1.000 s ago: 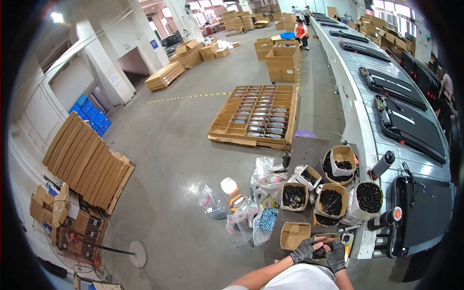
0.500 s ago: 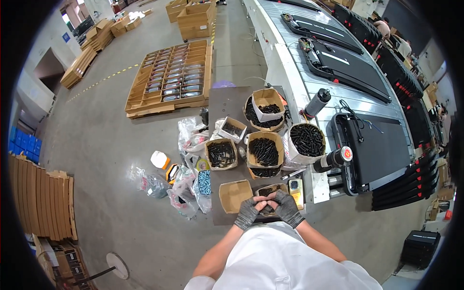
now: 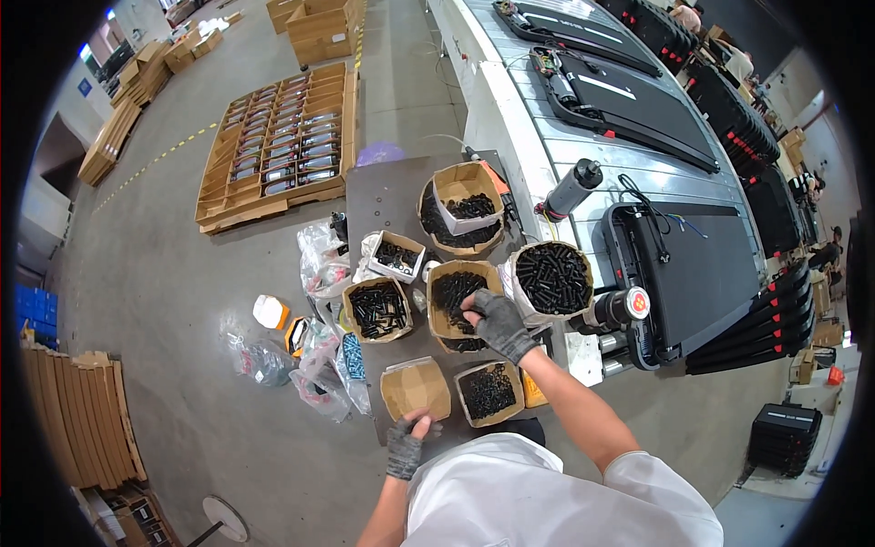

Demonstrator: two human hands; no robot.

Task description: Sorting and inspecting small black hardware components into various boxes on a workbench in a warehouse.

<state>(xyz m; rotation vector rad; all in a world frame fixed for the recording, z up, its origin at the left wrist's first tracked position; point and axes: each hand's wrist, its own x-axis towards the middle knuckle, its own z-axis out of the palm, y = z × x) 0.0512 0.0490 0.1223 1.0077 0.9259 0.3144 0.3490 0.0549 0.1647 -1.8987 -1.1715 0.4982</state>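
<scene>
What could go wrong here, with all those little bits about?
Small black parts might spill or get mixed: the right hand is over one open carton, and an open box of other black pieces stands close beside it. The left hand is at the near side of another carton, close to the table's edge, so a bump could shift it.

Small black parts (image 3: 449,292) lie loose in an open brown carton (image 3: 488,273) beyond a tan box (image 3: 416,387).
</scene>
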